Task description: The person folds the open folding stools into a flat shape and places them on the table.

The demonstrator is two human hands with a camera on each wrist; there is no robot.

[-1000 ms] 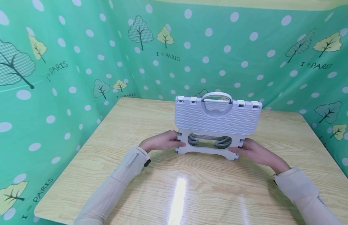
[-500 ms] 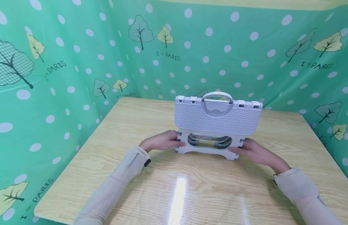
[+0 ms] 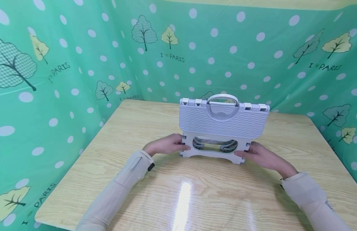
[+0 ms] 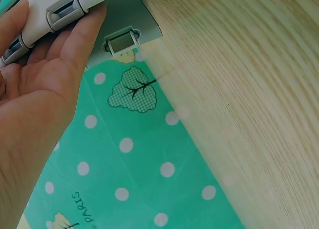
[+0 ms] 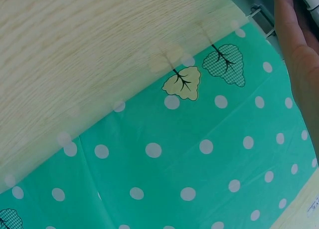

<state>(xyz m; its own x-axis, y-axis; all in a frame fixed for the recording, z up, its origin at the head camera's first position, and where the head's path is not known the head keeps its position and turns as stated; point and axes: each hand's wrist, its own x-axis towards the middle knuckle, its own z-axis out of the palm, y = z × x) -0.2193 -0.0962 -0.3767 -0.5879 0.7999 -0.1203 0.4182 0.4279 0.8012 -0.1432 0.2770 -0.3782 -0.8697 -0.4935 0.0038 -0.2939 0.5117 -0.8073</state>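
A pale lilac-and-white plastic folding stool [image 3: 222,126] stands on the table, its textured panel and looped carry handle [image 3: 223,98] facing up and toward me. Below that panel is a white leg panel [image 3: 213,155] with an oval cutout. My left hand [image 3: 168,144] grips the left edge of the leg panel, thumb in front; in the left wrist view its fingers [image 4: 82,37] reach behind the hinged edge. At the opposite edge, my right hand [image 3: 262,155] grips in the same way, thumb across the front. Its fingers are mostly hidden behind the stool.
The wood-grain table [image 3: 143,199] extends on all sides of the stool, with a bright light reflection in front. A green dotted curtain [image 3: 155,77] with tree prints hangs along the back and both sides, close behind the stool.
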